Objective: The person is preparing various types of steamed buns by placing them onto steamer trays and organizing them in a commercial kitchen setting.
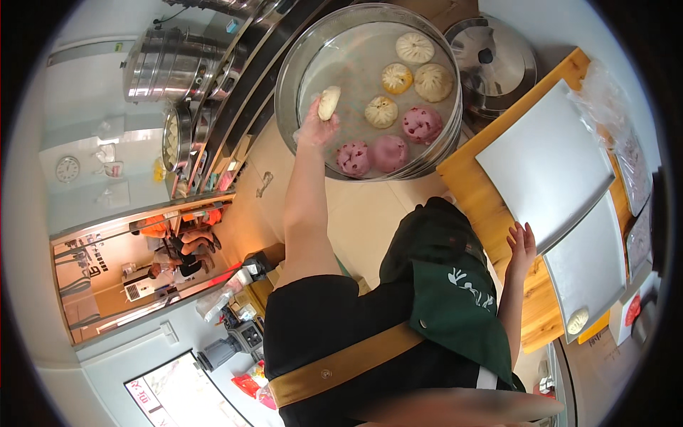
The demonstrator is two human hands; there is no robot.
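Observation:
My left hand (318,129), in a thin clear plastic glove, is closed around a pale steamed bun (329,103). It holds the bun over the left part of a round metal steamer tier (286,85). Inside the steamer lie several pleated pale buns (432,82), one of them a yellowish bun (397,78), and three pink-purple buns (390,153) with dark red bits. My right hand (521,245) has its fingers apart and holds nothing. It is beside the edge of a white tray (548,160); whether it touches the tray I cannot tell.
Under the trays is a wooden board (491,146). A second white tray (594,249) carries one pleated bun (577,321). Behind the steamer stands a lidded metal pot (491,60). Plastic bags (605,107) lie at the right; shelves with metal pots (160,67) are at the left. People (188,245) sit beyond an opening.

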